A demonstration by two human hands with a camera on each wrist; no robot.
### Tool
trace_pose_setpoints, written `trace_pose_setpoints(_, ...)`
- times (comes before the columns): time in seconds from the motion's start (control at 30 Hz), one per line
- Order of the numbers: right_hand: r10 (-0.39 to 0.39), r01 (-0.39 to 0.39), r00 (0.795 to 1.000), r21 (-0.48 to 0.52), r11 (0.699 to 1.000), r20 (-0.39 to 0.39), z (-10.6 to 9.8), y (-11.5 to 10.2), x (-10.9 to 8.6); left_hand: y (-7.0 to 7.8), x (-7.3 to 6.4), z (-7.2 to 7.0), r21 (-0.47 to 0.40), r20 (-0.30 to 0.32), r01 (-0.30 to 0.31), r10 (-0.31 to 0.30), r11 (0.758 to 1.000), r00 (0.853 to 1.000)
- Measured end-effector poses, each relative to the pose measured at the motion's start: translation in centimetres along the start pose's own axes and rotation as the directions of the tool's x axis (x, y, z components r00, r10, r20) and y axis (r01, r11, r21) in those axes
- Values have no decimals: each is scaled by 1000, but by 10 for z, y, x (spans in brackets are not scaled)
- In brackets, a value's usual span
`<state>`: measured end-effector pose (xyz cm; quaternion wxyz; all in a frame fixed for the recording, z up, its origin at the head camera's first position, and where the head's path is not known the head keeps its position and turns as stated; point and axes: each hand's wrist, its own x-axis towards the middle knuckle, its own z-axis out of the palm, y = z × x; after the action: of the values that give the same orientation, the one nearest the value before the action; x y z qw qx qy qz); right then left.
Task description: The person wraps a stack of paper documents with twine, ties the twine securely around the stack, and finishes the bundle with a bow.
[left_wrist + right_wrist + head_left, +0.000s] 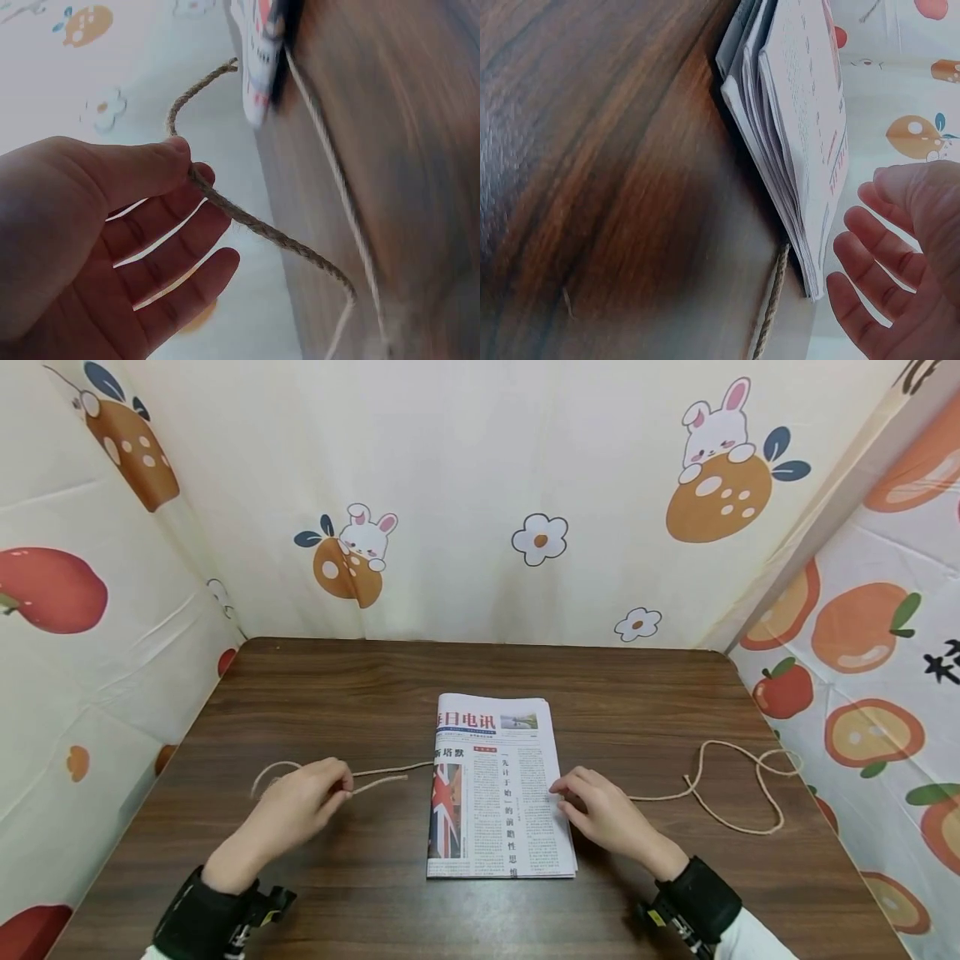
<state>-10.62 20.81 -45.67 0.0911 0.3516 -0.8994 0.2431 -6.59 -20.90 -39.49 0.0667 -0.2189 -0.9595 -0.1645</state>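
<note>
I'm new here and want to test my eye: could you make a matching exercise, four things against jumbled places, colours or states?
1. left hand
2. right hand
3. folded newspaper
4. tabletop

A. lying across the rope
B. dark brown, wood-grained
C. at the newspaper's right edge
D. pinching the rope

Pairs: 1-D, 2-C, 3-A, 4-B

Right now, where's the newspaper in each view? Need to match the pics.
Head: the newspaper is lower centre, face up on the table.
Left wrist: top edge, just right of centre, blurred and cut off by the frame.
Right wrist: upper part, right of centre, layered folds showing, cut off at the top.
Shared landmark: the rope, visible in all three.
</note>
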Motion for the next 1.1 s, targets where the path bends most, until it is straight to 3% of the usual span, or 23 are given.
trace_pose_setpoints(0.3,-40,40,999,-4,999,14,0,-8,7,32,36,34,-31,-5,-103,103,994,995)
trace_pose_setpoints(0.53,-60,61,997,-21,998,39,1,-18,14,53,57,51,-32,19,-164,165,986,986)
trace_pose_setpoints(0.8,-113,114,993,-71,991,17,2,-25,23,70,69,63,-39,-24,-213,212,976,977)
trace_pose_setpoints(1.1,-161,160,987,-66,985,-16,10,-35,33,89,80,72,-38,21,-225,226,974,974)
